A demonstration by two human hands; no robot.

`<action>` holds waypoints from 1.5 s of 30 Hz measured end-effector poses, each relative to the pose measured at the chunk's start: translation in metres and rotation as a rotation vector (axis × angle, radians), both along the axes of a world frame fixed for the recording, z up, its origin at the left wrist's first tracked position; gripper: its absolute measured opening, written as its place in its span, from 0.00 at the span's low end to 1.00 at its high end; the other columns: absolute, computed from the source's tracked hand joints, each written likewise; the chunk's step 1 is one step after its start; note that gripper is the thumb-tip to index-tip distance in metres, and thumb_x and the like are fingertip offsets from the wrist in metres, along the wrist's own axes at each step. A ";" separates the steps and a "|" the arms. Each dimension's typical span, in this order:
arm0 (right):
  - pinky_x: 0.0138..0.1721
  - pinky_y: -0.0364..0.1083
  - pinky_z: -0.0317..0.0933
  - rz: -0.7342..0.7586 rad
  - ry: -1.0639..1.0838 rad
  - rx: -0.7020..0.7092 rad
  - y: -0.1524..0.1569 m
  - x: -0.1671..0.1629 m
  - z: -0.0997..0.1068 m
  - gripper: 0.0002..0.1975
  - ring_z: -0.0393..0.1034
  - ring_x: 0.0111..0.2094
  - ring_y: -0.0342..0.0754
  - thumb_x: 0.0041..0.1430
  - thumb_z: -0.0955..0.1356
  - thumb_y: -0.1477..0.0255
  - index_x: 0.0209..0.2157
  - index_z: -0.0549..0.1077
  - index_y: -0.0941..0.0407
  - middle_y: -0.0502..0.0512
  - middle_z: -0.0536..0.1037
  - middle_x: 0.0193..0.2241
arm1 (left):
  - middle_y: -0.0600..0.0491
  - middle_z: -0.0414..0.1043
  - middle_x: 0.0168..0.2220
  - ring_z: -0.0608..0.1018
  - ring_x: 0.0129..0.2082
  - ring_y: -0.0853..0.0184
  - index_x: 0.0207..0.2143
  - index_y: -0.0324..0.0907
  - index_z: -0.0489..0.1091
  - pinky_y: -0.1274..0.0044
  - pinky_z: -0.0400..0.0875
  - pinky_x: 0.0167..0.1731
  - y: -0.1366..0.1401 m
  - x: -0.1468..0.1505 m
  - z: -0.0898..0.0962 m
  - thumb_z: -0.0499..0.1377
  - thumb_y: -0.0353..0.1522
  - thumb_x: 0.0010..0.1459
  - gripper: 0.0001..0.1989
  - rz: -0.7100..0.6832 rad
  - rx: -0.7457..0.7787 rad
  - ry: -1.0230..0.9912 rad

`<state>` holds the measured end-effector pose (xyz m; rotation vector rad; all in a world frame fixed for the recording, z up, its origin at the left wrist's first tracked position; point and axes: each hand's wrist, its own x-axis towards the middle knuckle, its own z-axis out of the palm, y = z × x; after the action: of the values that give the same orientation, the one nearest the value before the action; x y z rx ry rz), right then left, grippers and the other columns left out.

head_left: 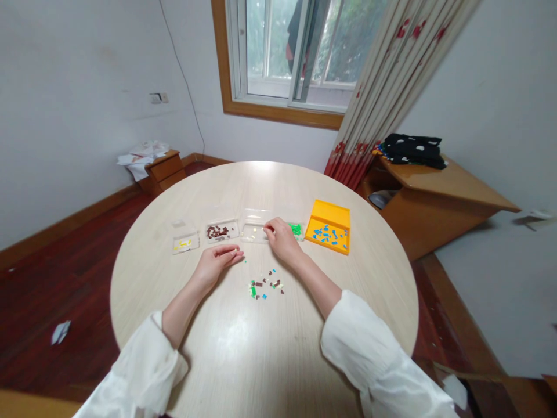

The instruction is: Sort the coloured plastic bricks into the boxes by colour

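Observation:
My right hand (282, 241) reaches over a clear plastic box (247, 234) with a few cream toy bricks (255, 230) in it. Its thumb and forefinger are pinched together, and whatever is between them is too small to name. To the left, my left hand (213, 267) hovers low above the table, fingers together and thumb close to them; a tiny pale speck shows at the fingertips. Between my forearms lies a loose pile of small toy bricks (253, 289) in green, brown, cream and blue.
On the round table (261, 360) stand a clear box with yellow bricks (185, 245), another with brown bricks (216, 232), one with green bricks (296, 229) partly behind my right hand, and an open orange case (332, 212) with blue bricks. A wooden cabinet (452, 186) stands at right.

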<state>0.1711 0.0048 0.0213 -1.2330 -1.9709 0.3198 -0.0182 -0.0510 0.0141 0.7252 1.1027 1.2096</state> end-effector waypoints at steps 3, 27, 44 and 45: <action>0.40 0.46 0.59 -0.017 0.007 -0.023 0.002 0.001 -0.006 0.05 0.65 0.35 0.47 0.56 0.63 0.80 0.29 0.70 0.59 0.56 0.71 0.30 | 0.49 0.76 0.26 0.79 0.31 0.67 0.27 0.32 0.73 0.68 0.71 0.49 0.001 -0.001 -0.001 0.68 0.27 0.38 0.11 -0.010 -0.006 -0.017; 0.43 0.45 0.61 0.353 -0.061 0.022 -0.031 -0.045 0.004 0.07 0.66 0.38 0.45 0.57 0.64 0.80 0.31 0.74 0.58 0.55 0.73 0.32 | 0.49 0.77 0.29 0.79 0.30 0.67 0.36 0.35 0.68 0.69 0.72 0.44 0.000 -0.001 0.002 0.69 0.36 0.35 0.24 -0.133 0.103 -0.023; 0.42 0.46 0.62 0.136 -0.044 -0.118 -0.019 -0.012 0.002 0.10 0.71 0.37 0.45 0.54 0.65 0.83 0.34 0.75 0.60 0.58 0.78 0.34 | 0.49 0.70 0.31 0.72 0.33 0.65 0.30 0.40 0.75 0.72 0.66 0.38 0.000 -0.005 -0.018 0.57 0.31 0.51 0.07 -0.288 0.657 1.013; 0.41 0.46 0.62 0.168 -0.060 -0.130 -0.024 -0.013 0.001 0.09 0.71 0.37 0.45 0.54 0.65 0.83 0.34 0.75 0.59 0.57 0.78 0.34 | 0.49 0.70 0.30 0.72 0.33 0.65 0.29 0.40 0.75 0.72 0.65 0.38 0.000 -0.004 -0.018 0.56 0.30 0.51 0.07 -0.283 0.670 1.014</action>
<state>0.1585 -0.0189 0.0228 -1.1709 -2.1395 0.5075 -0.0219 -0.0510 -0.0041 2.0872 1.3069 0.9412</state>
